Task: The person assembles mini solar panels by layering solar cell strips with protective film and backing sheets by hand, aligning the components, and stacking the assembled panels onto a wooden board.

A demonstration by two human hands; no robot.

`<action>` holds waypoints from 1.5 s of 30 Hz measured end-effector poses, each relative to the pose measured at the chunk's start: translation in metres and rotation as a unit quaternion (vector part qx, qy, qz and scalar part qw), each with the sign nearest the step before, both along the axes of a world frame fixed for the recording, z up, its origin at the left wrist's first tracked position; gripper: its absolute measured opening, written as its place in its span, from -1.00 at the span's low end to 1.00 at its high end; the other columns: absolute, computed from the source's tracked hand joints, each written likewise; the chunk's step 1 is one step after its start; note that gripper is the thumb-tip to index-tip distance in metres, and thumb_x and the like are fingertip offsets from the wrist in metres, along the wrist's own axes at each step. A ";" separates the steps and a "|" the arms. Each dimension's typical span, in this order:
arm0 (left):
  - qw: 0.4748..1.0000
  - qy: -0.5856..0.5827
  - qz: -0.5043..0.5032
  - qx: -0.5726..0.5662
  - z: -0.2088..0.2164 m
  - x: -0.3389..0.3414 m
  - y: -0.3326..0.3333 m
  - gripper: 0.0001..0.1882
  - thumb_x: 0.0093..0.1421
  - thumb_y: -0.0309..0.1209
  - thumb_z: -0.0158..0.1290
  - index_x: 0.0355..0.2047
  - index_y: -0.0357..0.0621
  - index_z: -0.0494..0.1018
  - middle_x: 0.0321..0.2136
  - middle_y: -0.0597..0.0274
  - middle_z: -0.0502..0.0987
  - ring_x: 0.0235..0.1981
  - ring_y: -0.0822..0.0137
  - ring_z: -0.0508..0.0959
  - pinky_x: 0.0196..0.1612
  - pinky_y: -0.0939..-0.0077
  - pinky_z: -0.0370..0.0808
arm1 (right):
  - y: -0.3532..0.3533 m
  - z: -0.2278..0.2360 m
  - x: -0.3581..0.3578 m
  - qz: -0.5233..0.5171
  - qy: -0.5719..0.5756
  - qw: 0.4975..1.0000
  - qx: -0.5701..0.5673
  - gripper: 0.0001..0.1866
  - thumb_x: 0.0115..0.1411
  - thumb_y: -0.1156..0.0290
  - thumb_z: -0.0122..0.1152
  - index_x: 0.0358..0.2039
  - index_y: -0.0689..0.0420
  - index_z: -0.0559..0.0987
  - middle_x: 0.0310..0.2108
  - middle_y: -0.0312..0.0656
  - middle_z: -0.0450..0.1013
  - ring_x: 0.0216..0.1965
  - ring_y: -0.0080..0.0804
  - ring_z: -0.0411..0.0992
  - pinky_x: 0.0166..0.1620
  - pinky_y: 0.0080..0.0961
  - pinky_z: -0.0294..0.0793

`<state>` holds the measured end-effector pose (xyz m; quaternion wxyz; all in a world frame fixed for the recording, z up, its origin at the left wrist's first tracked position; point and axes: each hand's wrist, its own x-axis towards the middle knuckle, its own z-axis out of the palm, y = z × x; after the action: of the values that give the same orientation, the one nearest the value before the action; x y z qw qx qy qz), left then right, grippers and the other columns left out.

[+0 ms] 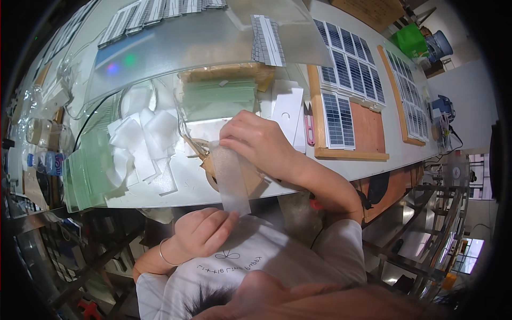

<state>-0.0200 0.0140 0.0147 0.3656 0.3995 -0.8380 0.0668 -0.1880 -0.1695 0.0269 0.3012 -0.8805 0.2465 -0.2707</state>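
A translucent whitish strip (230,173) stretches between my two hands at the table's near edge. Its lower end is pinched by my left hand (205,232), which hangs just off the edge in front of my shirt. My right hand (256,141) grips the upper end, fingers bent over it. Behind the strip lies a tan, round-edged thing (250,178), partly covered, so its kind is unclear. To the left spreads a loose pile of white, soft-looking sheet pieces (146,138). Beyond my right hand sits a stack of greenish glass plates (218,101).
A frosted raised pane (202,50) spans the far side, with bundles of grey-white strips (268,40) on it. Rightward are small solar panels (337,120) in a wooden tray (352,155), a pink cutter (310,128) and white cards (285,109). More greenish plates (88,176) lean at left.
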 end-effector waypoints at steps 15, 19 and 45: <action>1.000 0.006 -0.005 0.024 -0.007 0.002 -0.009 -0.61 -0.04 -0.52 0.36 -0.14 -0.24 0.61 -0.30 0.20 0.54 -0.38 0.30 0.59 -0.46 0.50 0.48 | -0.006 -0.002 0.000 -0.041 -0.010 0.999 -0.012 -0.87 0.22 0.45 0.33 -0.24 0.19 0.63 -0.25 -0.10 0.52 -0.25 -0.18 0.55 -0.19 -0.35 0.57; 0.999 0.033 0.012 0.036 -0.009 0.001 -0.010 -0.68 0.04 -0.50 0.30 -0.15 -0.19 0.58 -0.31 0.26 0.51 -0.35 0.32 0.57 -0.37 0.50 0.51 | -0.015 0.022 -0.002 -0.074 -0.026 0.997 -0.018 -0.78 0.21 0.44 0.36 -0.13 0.16 0.60 -0.17 -0.09 0.50 -0.25 -0.23 0.57 -0.19 -0.36 0.57; 0.985 0.165 0.010 0.057 0.000 0.020 0.006 -0.65 -0.07 -0.50 0.38 -0.21 -0.08 0.61 -0.43 0.28 0.54 -0.49 0.27 0.54 -0.51 0.44 0.42 | -0.131 0.130 -0.034 -0.056 -0.180 0.980 0.059 -0.63 0.27 0.52 0.35 0.07 0.20 0.52 -0.32 -0.35 0.48 -0.27 -0.60 0.50 -0.16 -0.60 0.58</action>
<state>-0.0001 0.0197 0.0144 0.4750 0.4330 -0.7648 -0.0440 -0.2224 -0.3006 0.1572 0.3767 -0.7830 0.2526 -0.4256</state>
